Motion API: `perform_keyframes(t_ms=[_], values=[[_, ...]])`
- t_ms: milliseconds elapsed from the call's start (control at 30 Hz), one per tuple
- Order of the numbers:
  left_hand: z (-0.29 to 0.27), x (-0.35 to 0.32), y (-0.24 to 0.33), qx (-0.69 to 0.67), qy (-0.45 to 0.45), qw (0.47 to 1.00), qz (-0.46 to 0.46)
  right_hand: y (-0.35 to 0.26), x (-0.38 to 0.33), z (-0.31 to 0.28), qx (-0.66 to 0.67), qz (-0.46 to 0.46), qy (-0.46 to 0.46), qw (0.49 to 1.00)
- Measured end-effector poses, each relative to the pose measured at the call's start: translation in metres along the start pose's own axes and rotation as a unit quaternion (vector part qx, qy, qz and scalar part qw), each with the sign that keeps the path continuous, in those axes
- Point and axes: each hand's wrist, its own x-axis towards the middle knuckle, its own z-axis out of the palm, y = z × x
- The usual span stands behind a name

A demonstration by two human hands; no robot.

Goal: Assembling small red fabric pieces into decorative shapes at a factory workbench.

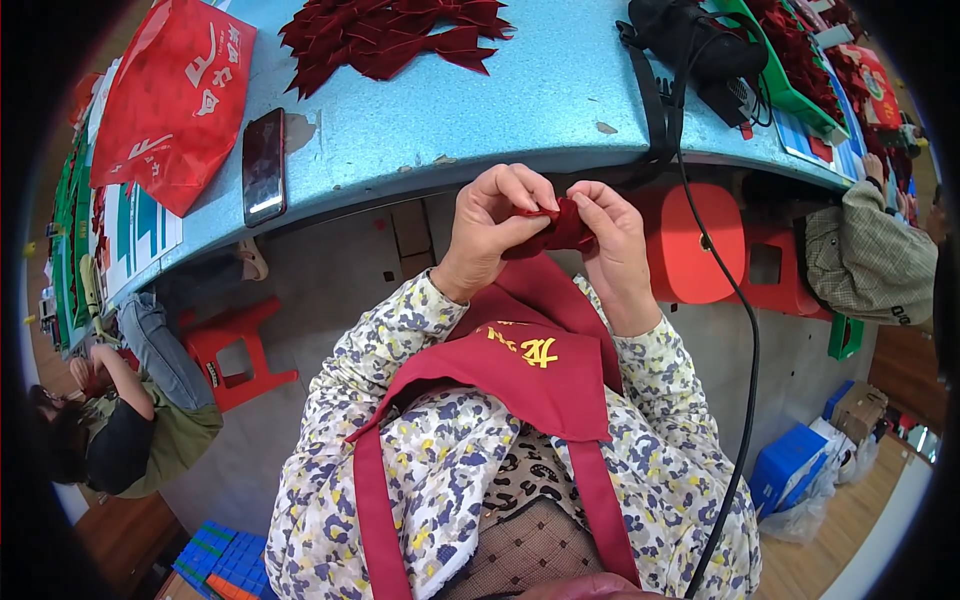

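Between my two hands, just off the table's front edge, is a dark red velvet bow (568, 228). My left hand (498, 222) pinches its left end between thumb and fingers. On the other end, the thumb and fingers of my right hand (612, 240) are closed as well. Part of the bow is hidden behind the fingers. A pile of similar dark red velvet bows (395, 38) lies at the far side of the blue table (400, 125).
A phone (264, 165) and a red bag (180, 95) lie on the table's left. At right are a black bag (700, 40), a hanging cable (745, 400) and a green tray (790, 85). Red stools (697, 243) stand below. People sit at both sides.
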Motion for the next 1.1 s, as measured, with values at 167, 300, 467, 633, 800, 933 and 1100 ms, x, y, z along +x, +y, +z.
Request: perform_keyframes(t_ms=[167, 300, 467, 633, 800, 933, 1100], values=[[-0.002, -0.001, -0.002, -0.029, 0.045, 0.999, -0.006, -0.005, -0.005, 0.010, 0.023, -0.017, 0.011, 1.000], [-0.002, -0.003, -0.001, 0.008, 0.085, 0.996, -0.039, -0.003, -0.005, 0.011, -0.013, -0.043, -0.018, 0.999], [0.001, -0.005, 0.009, 0.025, 0.063, 0.993, -0.096, 0.003, -0.006, 0.011, -0.005, -0.086, 0.004, 0.996], [-0.007, -0.007, 0.008, 0.068, 0.023, 0.995, -0.064, 0.002, -0.008, 0.011, -0.010, -0.066, 0.020, 0.998], [-0.014, -0.007, 0.006, 0.033, 0.024, 0.994, -0.106, 0.006, -0.007, 0.010, -0.032, -0.069, 0.027, 0.997], [-0.018, -0.004, 0.010, -0.002, 0.035, 0.985, -0.167, 0.011, -0.005, 0.006, -0.040, -0.087, 0.033, 0.995], [-0.011, -0.001, 0.019, 0.036, 0.017, 0.983, -0.181, 0.015, -0.003, 0.002, -0.035, -0.093, 0.036, 0.994]])
